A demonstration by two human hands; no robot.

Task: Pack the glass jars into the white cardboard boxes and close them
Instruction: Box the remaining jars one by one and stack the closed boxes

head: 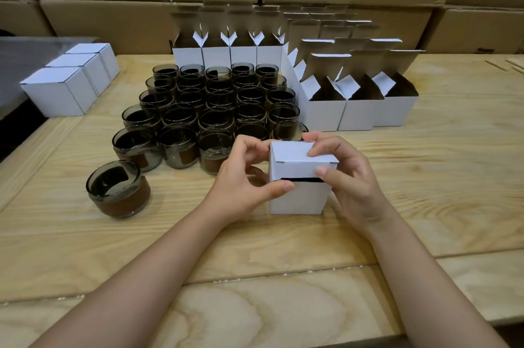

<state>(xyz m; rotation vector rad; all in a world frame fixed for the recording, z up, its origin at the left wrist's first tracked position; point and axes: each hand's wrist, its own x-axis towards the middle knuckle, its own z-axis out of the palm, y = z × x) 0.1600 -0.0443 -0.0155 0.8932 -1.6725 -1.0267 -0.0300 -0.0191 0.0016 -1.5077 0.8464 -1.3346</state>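
Both hands are on the white box point(297, 197), which stands on the bench point(425, 177) just in front of the jar cluster point(212, 109). The left hand point(246, 177) pinches the box's left corner, thumb on the front wall and fingers curled at the top edge. The right hand point(351, 180) has its grip on the lid, fingertips on top and thumb against the front flap. A dark slot shows under that flap, so the lid isn't tucked home yet (whatever is inside can't be seen). Thin card will likely buckle if squeezed mid-wall, so corners and folds look the safer hold, and gently, since it's glass going in. The best room for moving looks to be toward the person and to the right. A lone jar point(119, 189) sits well off to the left, and open boxes point(354, 112) stand behind.
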